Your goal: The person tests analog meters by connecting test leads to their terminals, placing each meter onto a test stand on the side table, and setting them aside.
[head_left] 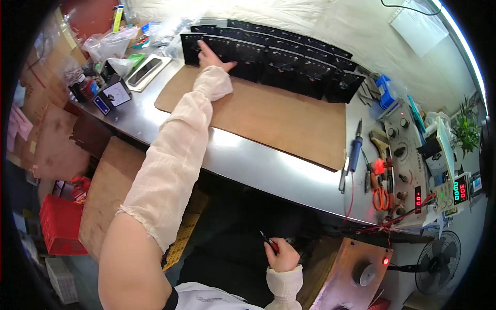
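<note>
My left hand (212, 56) reaches to the far side of the bench, its index finger and thumb spread against the black panels (249, 59). These flat, square panels stand upright in several rows along the back edge of a brown board (279, 121). Whether the left hand's other fingers grip a panel is hidden. Low in front of my body, my right hand (283, 256) is closed around a small red-handled tool (271, 243) with a dark pointed tip. Its exact kind is unclear.
At right lie a blue-handled soldering iron (355, 154), orange-handled scissors (381, 197) and a brush (380, 142), beside a grey instrument (405, 170) with dials. A phone (145, 71) and a boxy meter (112, 97) sit at left. A fan (438, 261) stands lower right.
</note>
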Demonstrator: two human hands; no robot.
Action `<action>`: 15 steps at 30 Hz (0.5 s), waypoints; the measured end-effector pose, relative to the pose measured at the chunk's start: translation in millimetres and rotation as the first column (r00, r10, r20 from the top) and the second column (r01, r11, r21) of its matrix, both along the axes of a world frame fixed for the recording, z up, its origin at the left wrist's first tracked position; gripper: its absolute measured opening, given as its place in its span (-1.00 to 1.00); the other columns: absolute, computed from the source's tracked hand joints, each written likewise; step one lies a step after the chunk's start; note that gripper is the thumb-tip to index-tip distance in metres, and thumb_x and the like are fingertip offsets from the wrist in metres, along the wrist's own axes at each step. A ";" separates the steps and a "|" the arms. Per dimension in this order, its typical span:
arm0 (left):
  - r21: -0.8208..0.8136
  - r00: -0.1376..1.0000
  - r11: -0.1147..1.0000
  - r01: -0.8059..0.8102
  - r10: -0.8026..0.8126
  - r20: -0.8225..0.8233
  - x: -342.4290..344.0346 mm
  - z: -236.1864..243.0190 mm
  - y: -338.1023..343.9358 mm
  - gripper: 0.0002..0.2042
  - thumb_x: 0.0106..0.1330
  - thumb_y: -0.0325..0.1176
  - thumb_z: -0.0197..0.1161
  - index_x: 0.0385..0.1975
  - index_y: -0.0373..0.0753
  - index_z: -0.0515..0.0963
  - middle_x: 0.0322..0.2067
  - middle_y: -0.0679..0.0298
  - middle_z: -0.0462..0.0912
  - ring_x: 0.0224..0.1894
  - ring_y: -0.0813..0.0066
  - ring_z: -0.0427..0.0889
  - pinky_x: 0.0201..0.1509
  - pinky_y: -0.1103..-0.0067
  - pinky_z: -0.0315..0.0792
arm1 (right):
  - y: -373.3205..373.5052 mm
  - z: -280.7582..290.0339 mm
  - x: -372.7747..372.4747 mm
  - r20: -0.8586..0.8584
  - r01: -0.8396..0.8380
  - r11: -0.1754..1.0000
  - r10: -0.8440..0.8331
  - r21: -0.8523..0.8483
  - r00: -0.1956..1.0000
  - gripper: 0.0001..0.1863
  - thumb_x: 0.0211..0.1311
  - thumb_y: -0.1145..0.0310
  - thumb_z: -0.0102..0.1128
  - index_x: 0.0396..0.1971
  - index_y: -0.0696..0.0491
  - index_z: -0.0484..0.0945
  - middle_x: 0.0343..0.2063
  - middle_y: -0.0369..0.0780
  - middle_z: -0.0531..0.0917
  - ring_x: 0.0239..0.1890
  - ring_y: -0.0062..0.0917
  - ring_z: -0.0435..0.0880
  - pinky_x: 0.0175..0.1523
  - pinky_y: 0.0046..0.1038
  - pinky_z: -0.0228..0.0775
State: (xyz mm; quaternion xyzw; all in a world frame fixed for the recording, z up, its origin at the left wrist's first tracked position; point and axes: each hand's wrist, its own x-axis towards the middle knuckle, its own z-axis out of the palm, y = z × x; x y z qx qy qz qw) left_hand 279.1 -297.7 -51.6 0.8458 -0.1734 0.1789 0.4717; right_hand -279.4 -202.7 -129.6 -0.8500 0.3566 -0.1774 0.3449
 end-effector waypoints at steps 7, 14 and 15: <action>0.164 0.997 0.986 -0.021 0.008 0.081 -11.9 -13.1 57.8 0.40 -0.38 -0.02 0.71 0.45 -0.37 -0.17 0.24 -0.20 0.23 0.27 -0.13 0.33 0.37 0.24 0.29 | -17.6 -26.8 -34.1 -0.040 0.132 0.991 -0.132 -0.014 0.990 -0.81 0.08 0.32 0.44 -0.34 0.05 0.67 -0.47 -0.15 0.71 -0.43 -0.25 0.71 -0.29 -0.31 0.54; 0.424 0.879 0.847 0.321 -0.432 0.199 -107.2 10.7 133.6 0.20 -0.13 0.00 0.62 0.46 -0.33 -0.04 0.29 -0.11 0.21 0.36 -0.11 0.21 0.45 0.26 0.15 | -33.0 -31.6 -37.0 0.031 0.089 0.992 -0.087 -0.091 0.996 -0.82 0.09 0.34 0.43 -0.35 0.06 0.64 -0.50 -0.15 0.69 -0.46 -0.26 0.70 -0.32 -0.33 0.53; 0.420 0.807 0.876 0.238 -0.419 0.416 -124.8 23.1 128.7 0.06 -0.01 0.00 0.55 0.45 -0.29 0.06 0.30 -0.06 0.23 0.37 -0.08 0.20 0.47 0.26 0.10 | -33.2 -31.1 -35.4 0.016 0.074 0.990 -0.073 -0.121 0.997 -0.82 0.10 0.36 0.42 -0.32 0.06 0.64 -0.49 -0.15 0.69 -0.46 -0.27 0.70 -0.32 -0.34 0.53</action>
